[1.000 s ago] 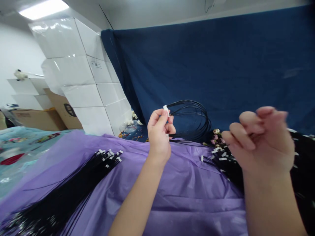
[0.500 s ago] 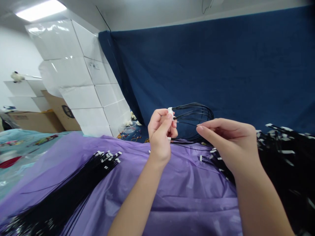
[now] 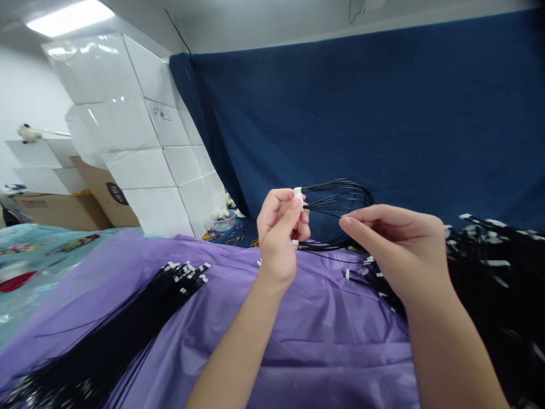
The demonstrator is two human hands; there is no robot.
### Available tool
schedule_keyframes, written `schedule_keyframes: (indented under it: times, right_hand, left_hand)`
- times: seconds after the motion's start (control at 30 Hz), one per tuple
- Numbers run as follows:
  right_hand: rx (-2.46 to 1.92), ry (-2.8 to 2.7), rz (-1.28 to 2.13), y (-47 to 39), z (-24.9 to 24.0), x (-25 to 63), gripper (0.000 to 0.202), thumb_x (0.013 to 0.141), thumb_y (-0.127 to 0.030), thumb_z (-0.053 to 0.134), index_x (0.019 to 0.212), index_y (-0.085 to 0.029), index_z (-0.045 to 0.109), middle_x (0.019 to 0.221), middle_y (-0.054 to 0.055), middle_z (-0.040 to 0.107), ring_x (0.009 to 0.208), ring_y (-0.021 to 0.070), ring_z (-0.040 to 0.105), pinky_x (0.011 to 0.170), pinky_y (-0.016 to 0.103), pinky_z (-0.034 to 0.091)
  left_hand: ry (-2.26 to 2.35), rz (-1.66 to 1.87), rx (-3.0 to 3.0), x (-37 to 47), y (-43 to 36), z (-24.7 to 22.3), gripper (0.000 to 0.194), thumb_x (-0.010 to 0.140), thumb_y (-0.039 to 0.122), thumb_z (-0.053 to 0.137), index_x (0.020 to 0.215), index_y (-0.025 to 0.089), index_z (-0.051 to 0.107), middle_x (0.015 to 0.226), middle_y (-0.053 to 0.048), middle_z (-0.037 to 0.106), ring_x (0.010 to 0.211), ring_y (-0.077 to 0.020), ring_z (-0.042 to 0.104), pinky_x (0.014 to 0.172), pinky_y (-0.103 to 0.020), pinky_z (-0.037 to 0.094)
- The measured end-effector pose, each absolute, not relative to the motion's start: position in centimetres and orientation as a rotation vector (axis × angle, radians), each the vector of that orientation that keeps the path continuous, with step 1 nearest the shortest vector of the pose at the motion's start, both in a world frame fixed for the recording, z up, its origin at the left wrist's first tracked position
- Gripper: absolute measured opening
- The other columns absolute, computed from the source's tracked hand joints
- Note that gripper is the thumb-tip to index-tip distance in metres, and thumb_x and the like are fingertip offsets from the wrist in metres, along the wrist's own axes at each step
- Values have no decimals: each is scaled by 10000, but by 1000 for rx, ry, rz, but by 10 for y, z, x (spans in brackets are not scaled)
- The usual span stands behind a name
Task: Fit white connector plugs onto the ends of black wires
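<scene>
Between the thumb and fingers of my left hand (image 3: 279, 236) is a white connector plug (image 3: 298, 196). Several thin black wires (image 3: 340, 184) run from it and loop round to the right. A second white plug (image 3: 294, 244) shows just under those fingers, with wires leading from it too. My right hand (image 3: 395, 244) is pinched at thumb and forefinger on a single black wire (image 3: 327, 213), whose left end reaches the plug in my left hand. The other fingers of my right hand are curled, and partly hidden.
A bundle of black wires with white ends (image 3: 128, 329) lies at the left on a purple sheet (image 3: 340, 352). More wire harnesses (image 3: 489, 272) are heaped at the right. White boxes (image 3: 153, 170) are stacked behind at the left, beside a dark blue curtain (image 3: 361, 113).
The plug in my left hand has shifted slightly right, towards my right hand. The pinched wire's end, earlier just outside the plug, now meets it.
</scene>
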State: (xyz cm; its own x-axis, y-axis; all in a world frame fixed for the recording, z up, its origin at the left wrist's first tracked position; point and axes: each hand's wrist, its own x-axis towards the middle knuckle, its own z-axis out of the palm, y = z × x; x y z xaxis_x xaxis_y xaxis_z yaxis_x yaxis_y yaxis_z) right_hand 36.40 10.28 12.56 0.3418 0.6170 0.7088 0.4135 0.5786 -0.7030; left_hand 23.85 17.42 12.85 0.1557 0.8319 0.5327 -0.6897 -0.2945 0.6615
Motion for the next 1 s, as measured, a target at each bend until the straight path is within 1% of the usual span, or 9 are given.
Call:
schedule_keyframes:
  times: [0.13,0.23,0.33,0.53,0.67,0.8,1.0]
  right_hand:
    - [-1017,-1279,169,103,126,364,35,757,-227,744,723,-226,733,626,-5,605,507,67,442,449,208,348]
    - [-1015,-1287,184,103,126,364,36,757,-234,746,725,-228,733,611,-9,592,496,60,419,440,204,331]
    - [-1017,-1302,207,103,125,364,45,757,-242,746,718,-227,729,627,-5,605,504,63,426,443,203,332]
    - [-1026,-1343,226,102,125,363,75,761,-247,739,697,-216,718,630,-3,608,507,63,421,447,202,325]
    - [-1029,-1353,242,102,127,363,86,761,-246,737,686,-209,713,581,-15,568,495,56,408,440,187,318]
    - [-1051,-1354,269,101,128,362,90,757,-247,738,684,-199,717,573,-12,565,496,55,413,441,181,318]
    - [-1074,-1211,355,103,128,360,122,742,-282,745,704,-169,724,498,-23,463,465,48,346,406,179,246]
  left_hand:
    - [169,1517,1139,239,175,128,165,788,288,688,811,186,560,693,17,526,535,-43,428,412,-110,299]
    - [182,1538,1175,238,175,127,162,802,303,674,819,194,555,673,26,511,484,-36,386,401,-125,283]
    - [201,1552,1207,238,176,127,165,816,319,660,830,194,552,660,32,503,445,-29,352,391,-137,265]
    - [207,1554,1222,239,177,126,165,839,323,636,837,179,555,643,34,502,429,-27,354,381,-147,231]
    - [194,1545,1203,240,178,126,154,846,313,628,842,180,552,649,35,504,425,-24,346,380,-146,224]
    - [191,1542,1195,241,179,125,144,849,309,623,845,183,552,655,33,504,421,-22,346,380,-144,226]
    - [184,1546,1211,242,180,124,146,842,309,633,854,195,543,655,32,511,432,-27,347,390,-141,236]
